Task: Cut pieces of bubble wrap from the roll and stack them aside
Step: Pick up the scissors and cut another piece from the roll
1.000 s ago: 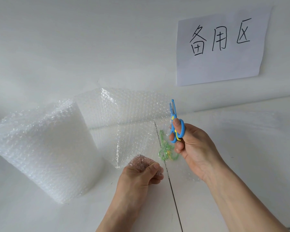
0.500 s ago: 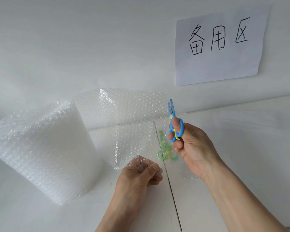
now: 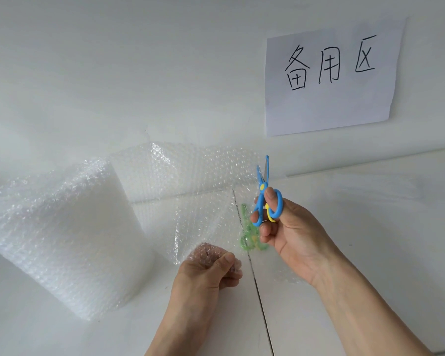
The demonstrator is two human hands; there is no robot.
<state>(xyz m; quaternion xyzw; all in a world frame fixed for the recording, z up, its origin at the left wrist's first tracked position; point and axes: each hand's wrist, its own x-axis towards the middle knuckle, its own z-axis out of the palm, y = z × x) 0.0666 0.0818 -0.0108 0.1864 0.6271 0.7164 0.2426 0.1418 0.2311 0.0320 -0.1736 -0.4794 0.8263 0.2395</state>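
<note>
A big roll of clear bubble wrap [image 3: 62, 227] lies on the white table at the left. Its loose sheet [image 3: 190, 186] runs rightward toward the wall and down to my left hand [image 3: 206, 271], which pinches the sheet's near corner. My right hand [image 3: 290, 232] holds small blue scissors [image 3: 266, 194] upright, blades slightly apart and pointing up, just right of the sheet's edge. A green pair of scissors [image 3: 249, 235] lies on the table under the wrap, between my hands.
A white paper sign [image 3: 332, 78] with black handwritten characters is taped to the wall at upper right. A dark seam [image 3: 257, 291] between two tabletops runs from the wall toward me. Another flat piece of bubble wrap [image 3: 288, 276] lies under my right wrist.
The blue scissors' blades have spread slightly apart. Both hands stay almost where they were, and the sheet has not moved.
</note>
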